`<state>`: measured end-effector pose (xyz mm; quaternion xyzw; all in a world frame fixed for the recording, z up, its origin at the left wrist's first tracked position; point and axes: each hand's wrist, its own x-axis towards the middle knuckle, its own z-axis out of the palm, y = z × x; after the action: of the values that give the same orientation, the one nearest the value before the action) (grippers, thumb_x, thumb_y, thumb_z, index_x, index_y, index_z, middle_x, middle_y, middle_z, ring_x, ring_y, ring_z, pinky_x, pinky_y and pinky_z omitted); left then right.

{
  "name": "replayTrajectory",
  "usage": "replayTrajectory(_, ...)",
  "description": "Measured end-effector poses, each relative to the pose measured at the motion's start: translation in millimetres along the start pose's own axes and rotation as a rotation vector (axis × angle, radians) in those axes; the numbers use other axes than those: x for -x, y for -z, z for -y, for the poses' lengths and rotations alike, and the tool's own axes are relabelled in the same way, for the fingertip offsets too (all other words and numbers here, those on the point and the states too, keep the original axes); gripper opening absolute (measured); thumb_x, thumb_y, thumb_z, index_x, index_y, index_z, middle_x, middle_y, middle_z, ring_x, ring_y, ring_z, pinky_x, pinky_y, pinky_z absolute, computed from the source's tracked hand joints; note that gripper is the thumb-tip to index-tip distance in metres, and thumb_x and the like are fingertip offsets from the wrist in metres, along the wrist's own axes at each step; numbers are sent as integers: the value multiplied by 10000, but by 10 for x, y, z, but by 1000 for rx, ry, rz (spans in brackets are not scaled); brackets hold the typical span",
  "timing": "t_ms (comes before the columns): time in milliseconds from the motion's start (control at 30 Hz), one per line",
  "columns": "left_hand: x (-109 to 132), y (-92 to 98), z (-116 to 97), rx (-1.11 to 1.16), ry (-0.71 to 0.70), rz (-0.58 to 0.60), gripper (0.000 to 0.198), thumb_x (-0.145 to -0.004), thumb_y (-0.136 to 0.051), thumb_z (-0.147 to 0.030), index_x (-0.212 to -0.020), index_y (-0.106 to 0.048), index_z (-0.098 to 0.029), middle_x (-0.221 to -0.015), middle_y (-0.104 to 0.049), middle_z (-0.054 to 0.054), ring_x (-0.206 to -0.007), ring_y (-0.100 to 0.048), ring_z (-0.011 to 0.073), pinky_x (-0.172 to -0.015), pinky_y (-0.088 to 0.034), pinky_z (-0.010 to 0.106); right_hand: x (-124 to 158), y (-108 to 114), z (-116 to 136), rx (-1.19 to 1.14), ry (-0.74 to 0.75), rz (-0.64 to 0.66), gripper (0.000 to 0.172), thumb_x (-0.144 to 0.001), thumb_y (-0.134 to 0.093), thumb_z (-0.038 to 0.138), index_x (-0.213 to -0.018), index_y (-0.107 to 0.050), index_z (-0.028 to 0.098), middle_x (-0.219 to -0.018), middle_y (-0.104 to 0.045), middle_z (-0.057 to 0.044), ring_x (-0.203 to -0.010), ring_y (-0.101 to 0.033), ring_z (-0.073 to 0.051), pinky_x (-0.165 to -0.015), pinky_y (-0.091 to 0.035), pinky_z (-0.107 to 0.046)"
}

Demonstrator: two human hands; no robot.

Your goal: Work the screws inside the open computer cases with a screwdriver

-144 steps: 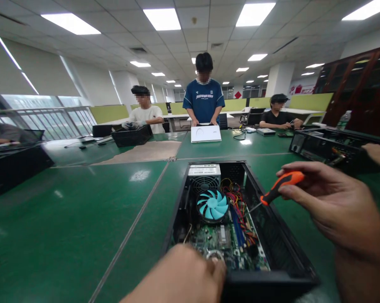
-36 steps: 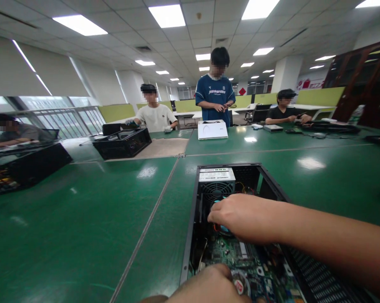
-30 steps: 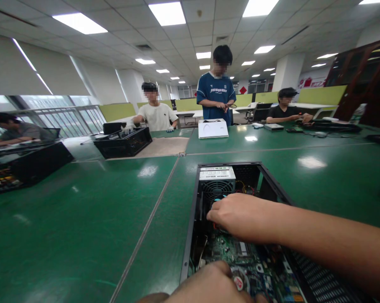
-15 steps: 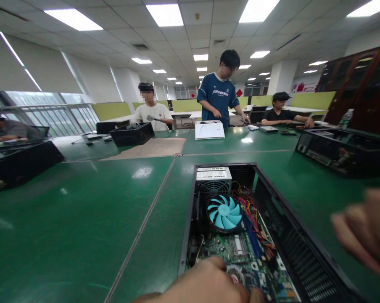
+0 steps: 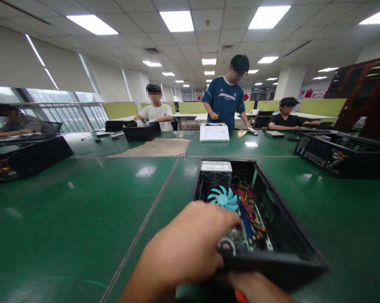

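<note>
One orange tool (image 5: pixel 241 296) fills the right hand (image 5: pixel 261 288), left hand's (image 5: pixel 186 242) grip unclear; steady the case (image 5: pixel 278 265) from the near edge of the bench (image 5: pixel 76 223).

On the flat green worktop (image 5: pixel 83 214) lies an open black rectangular computer case (image 5: pixel 280 206). Inside, a round turquoise fan (image 5: pixel 223 198) sits before the boxy silver power supply (image 5: pixel 217 167) and left of thin multicoloured wires (image 5: pixel 247 203). A flat white rectangular object (image 5: pixel 214 132) lies behind; a second boxy black computer case (image 5: pixel 363 156) stands farther right. The left hand (image 5: pixel 186 240) is over the near left side, the right hand (image 5: pixel 259 288) before the near wall.
</note>
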<state>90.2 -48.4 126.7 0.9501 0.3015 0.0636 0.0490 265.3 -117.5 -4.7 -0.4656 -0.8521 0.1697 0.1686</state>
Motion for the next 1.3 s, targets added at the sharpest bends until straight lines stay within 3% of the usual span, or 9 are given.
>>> replayTrajectory(67,-257,-75,283,26,255,-213,509,-620,-792,-146,-1088,-626,-258,-1069,-686,23,-998,-632,241,-857,-464,315,-376,-86,-217,0,-78,-42,349,-967,-554,243,-1310,-531,182,-1259,-607,-92,-1083,-616,-236,-933,-506,-456)
replayTrajectory(167,-640,-477,600,8,425,-325,193,-917,-530,-210,-1091,-603,-173,-1083,-658,111,-1042,-602,250,-890,-445,372,-821,-170,-502,78,-248,-155,501,-917,-394,35,-1406,-446,134,-1343,-561,-154,-1239,-521,-245,-1066,-389,-414)
replayTrajectory(367,-940,-1494,798,99,371,-126,298,-984,-522,-410,-921,-629,-139,-843,-644,24,-751,-626,156,-736,-535,345,-822,-281,-671,194,-389,-156,423,-858,-418,93,-1254,-563,121,-1235,-627,-176,-1082,-620,-279,-903,-469,-379)
replayTrajectory(533,-974,-1789,945,138,356,-75,273,-975,-545,-399,-992,-635,-141,-941,-656,49,-831,-640,173,-779,-548,373,-753,-329,-668,221,-408,-112,409,-873,-455,196,-1266,-545,125,-1074,-707,-144,-916,-691,-280,-777,-487,-357)
replayTrajectory(833,-960,-1745,916,141,389,-148,321,-974,-535,-439,-913,-635,-141,-827,-646,23,-728,-626,150,-716,-543,339,-765,-284,-643,207,-416,-66,439,-894,-442,201,-1323,-504,128,-1129,-693,-169,-971,-689,-271,-805,-467,-348)
replayTrajectory(933,-997,-1450,911,89,441,-305,386,-985,-472,-497,-940,-626,-146,-847,-651,38,-770,-628,171,-745,-526,352,-759,-269,-626,198,-406,-57,483,-895,-432,195,-1372,-471,130,-1172,-680,-167,-995,-682,-276,-816,-471,-355)
replayTrajectory(1067,-1165,-931,1022,-52,430,-523,391,-966,-508,-414,-1281,-507,-183,-1302,-570,110,-1237,-485,236,-1078,-354,399,-770,-227,-606,178,-385,-34,575,-839,-467,152,-1412,-427,122,-1159,-682,-154,-989,-679,-288,-814,-486,-370)
replayTrajectory(1167,-1324,-720,1152,-141,378,-483,584,-820,-712,-390,-1323,-488,-194,-1369,-527,108,-1319,-408,274,-1173,-191,449,-757,-145,-571,160,-343,8,561,-789,-483,74,-1350,-477,75,-1173,-664,-185,-1058,-651,-280,-856,-479,-346)
replayTrajectory(1300,-1415,-682,1230,-207,390,-357,444,-858,-660,-476,-1151,-597,-149,-1168,-616,104,-1160,-536,289,-1067,-329,535,-645,138,-455,150,-274,69,373,-806,-524,66,-1171,-597,96,-1056,-697,-176,-984,-670,-289,-806,-485,-344)
